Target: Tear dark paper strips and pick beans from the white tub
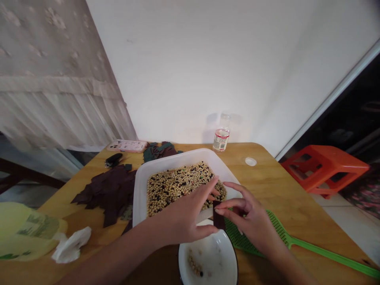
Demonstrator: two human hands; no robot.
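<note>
Dark patch [219, 217] overlaps the bowl [215, 242], pinched in the right hand's [253, 217] fingertips, probably for fine control; the left hand [185, 215] spreads wide, thumb beside it, contact unclear.

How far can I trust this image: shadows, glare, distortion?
Head view: soft shadows on the wall beside the bottle, whose clear top nearly vanishes; small highlights in the bowl; little detail in the dark piece at the right hand; far-right opening almost black; edges look stretched by the wide lens.
</note>
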